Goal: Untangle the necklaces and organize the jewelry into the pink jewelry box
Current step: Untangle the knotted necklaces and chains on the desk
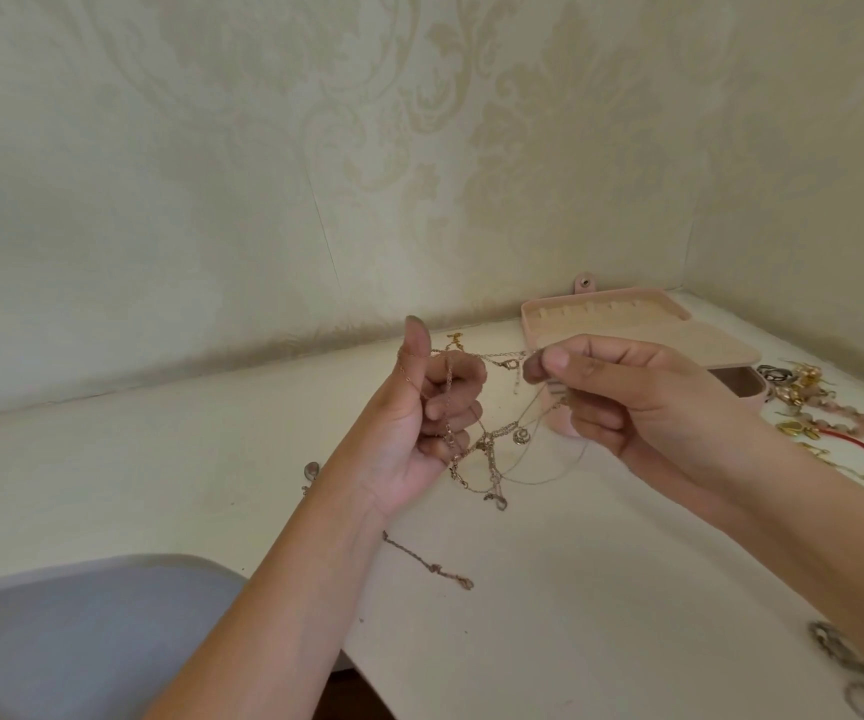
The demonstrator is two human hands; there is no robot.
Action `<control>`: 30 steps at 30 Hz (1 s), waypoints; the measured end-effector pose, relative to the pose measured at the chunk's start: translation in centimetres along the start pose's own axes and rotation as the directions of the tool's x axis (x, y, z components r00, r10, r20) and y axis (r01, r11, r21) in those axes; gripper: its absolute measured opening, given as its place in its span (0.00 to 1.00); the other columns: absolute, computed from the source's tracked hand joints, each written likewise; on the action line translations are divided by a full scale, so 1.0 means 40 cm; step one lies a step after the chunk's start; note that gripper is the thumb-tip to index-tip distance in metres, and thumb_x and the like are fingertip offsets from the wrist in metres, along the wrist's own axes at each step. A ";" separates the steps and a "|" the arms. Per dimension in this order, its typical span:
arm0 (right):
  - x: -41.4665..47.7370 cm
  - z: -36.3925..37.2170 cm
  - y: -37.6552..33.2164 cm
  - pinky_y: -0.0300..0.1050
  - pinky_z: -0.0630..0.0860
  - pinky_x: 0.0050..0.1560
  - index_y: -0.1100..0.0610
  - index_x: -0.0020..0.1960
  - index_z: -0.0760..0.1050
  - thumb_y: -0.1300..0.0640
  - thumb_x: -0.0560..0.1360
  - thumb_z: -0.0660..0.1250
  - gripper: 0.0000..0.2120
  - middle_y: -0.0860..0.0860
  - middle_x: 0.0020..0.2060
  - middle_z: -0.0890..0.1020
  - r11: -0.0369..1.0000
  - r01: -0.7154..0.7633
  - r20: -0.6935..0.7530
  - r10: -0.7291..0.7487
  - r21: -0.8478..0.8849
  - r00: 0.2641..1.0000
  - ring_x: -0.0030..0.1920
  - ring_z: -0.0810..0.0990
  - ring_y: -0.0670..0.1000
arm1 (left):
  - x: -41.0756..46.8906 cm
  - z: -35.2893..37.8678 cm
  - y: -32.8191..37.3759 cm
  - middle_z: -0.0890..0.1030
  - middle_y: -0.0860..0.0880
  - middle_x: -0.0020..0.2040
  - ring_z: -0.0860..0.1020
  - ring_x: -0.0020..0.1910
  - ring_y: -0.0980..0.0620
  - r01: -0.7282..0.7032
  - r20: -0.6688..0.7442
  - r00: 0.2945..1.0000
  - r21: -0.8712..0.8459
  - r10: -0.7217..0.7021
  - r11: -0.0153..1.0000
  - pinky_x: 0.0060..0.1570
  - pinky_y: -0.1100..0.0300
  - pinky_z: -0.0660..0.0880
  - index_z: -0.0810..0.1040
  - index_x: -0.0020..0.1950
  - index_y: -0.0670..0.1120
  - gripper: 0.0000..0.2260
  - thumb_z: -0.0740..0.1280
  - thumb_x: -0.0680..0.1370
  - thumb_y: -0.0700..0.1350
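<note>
Left hand (424,407): fingers curled round a chain of the tangled necklaces (492,449), thumb upright. Right hand (643,402): thumb and forefinger pinch a thin strand. The tangle is strung between both hands over the desk (575,589). Pink jewelry box (627,324): open, at 1 o'clock from the tangle.

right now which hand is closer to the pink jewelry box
Right. The right hand is in front of the pink jewelry box, overlapping it in view; the left hand, gripping the tangled necklaces, is farther left, apart from it.
</note>
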State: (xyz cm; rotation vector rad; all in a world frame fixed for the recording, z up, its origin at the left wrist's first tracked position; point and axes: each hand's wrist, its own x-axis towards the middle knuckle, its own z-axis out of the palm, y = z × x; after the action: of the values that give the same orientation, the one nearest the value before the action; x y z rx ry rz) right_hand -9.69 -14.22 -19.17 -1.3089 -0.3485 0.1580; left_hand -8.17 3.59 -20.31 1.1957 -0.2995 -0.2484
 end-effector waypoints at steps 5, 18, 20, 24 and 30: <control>-0.001 -0.002 -0.003 0.31 0.60 0.23 0.57 0.40 0.83 0.55 0.65 0.70 0.07 0.48 0.27 0.71 0.999 -0.027 0.050 0.028 -0.016 0.998 0.24 0.58 0.43 | 0.002 -0.003 0.001 0.61 0.58 0.21 0.58 0.20 0.62 0.000 0.030 1.000 -0.055 0.002 0.999 0.17 0.71 0.57 0.83 0.33 0.49 0.31 0.74 0.46 0.73; -0.011 -0.003 -0.026 0.26 0.62 0.22 0.60 0.43 0.83 0.60 0.70 0.72 0.04 0.54 0.30 0.74 0.957 0.020 -0.195 -0.079 -0.288 0.978 0.19 0.64 0.41 | -0.003 -0.026 0.001 0.71 0.57 0.33 0.63 0.24 0.61 0.020 0.105 0.994 -0.150 -0.004 0.989 0.17 0.73 0.55 0.85 0.53 0.52 0.26 0.83 0.56 0.52; -0.008 -0.012 -0.025 0.28 0.66 0.21 0.62 0.44 0.83 0.62 0.71 0.71 0.04 0.54 0.25 0.75 0.962 0.026 -0.243 -0.095 -0.272 0.965 0.19 0.67 0.40 | -0.001 -0.030 0.002 0.76 0.56 0.38 0.64 0.25 0.61 0.008 0.101 0.995 -0.137 0.006 0.990 0.17 0.74 0.58 0.84 0.54 0.52 0.26 0.83 0.57 0.50; -0.002 -0.017 -0.018 0.43 0.82 0.41 0.55 0.38 0.84 0.59 0.70 0.73 0.03 0.72 0.41 0.77 0.945 0.038 -0.267 -0.130 -0.325 0.955 0.38 0.77 0.56 | 0.001 -0.037 0.003 0.80 0.54 0.50 0.61 0.30 0.59 0.016 0.144 0.989 -0.054 -0.008 0.998 0.18 0.74 0.60 0.79 0.62 0.58 0.33 0.82 0.58 0.50; 0.002 -0.026 -0.017 0.48 0.81 0.45 0.48 0.38 0.84 0.56 0.70 0.73 0.04 0.55 0.32 0.70 0.942 0.071 -0.274 -0.167 -0.328 0.947 0.37 0.71 0.54 | 0.000 -0.038 0.003 0.81 0.51 0.48 0.67 0.29 0.60 0.033 -0.009 0.999 -0.088 -0.034 0.996 0.17 0.72 0.58 0.84 0.54 0.50 0.18 0.73 0.65 0.40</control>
State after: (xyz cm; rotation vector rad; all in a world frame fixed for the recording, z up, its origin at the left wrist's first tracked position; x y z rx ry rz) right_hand -9.32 -15.30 -18.74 -1.5964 -0.1974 -0.2084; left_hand -7.60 4.96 -20.72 1.1154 -0.2567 -0.2813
